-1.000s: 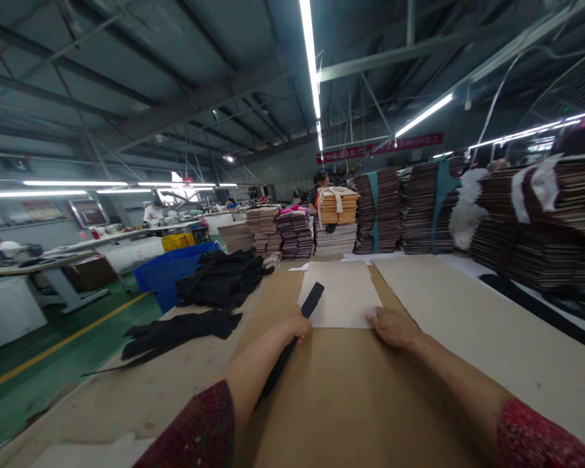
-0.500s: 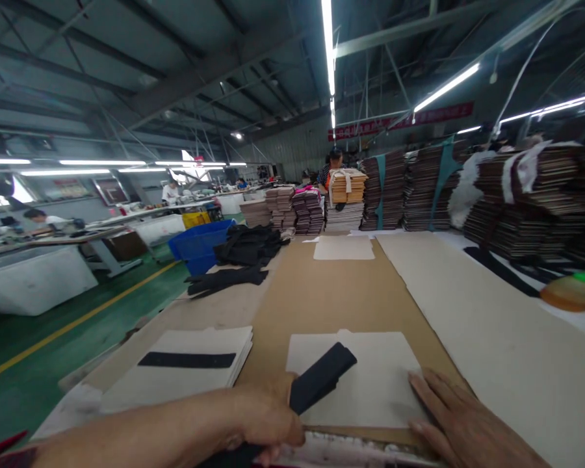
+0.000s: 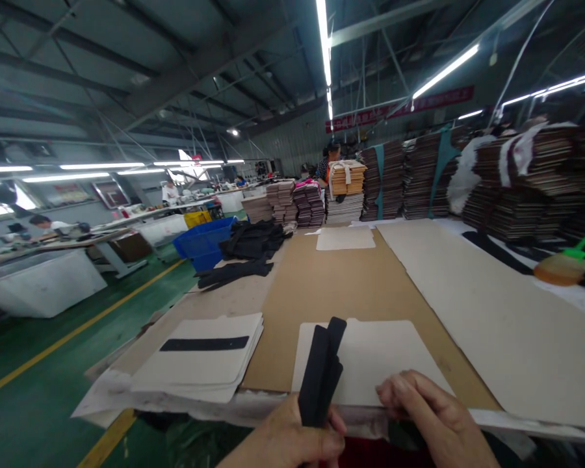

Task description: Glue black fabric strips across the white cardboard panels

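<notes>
Near the table's front edge, my left hand (image 3: 299, 432) is closed around a bundle of black strips (image 3: 316, 374), whose upper ends fan out over a cream panel (image 3: 375, 357). My right hand (image 3: 422, 409) has its fingers curled together above the front edge of that panel; whether anything small is between them is hidden. To the left lies a stack of cream panels (image 3: 195, 370), with one black strip (image 3: 205, 344) lying flat across the top one. The cream panel under the bundle rests on a brown board (image 3: 331, 279).
Black cloth pieces (image 3: 253, 240) lie at the far left of the table beside a blue bin (image 3: 202, 244). Another cream panel (image 3: 346, 238) is farther back. Tall dark stacks (image 3: 429, 179) line the back right. An orange bottle with a green tip (image 3: 560, 268) stands right.
My left hand has moved right and turned the strips more upright, and they now fan apart. My right hand has lifted from the panel's right side and curled its fingers. The view has shifted slightly.
</notes>
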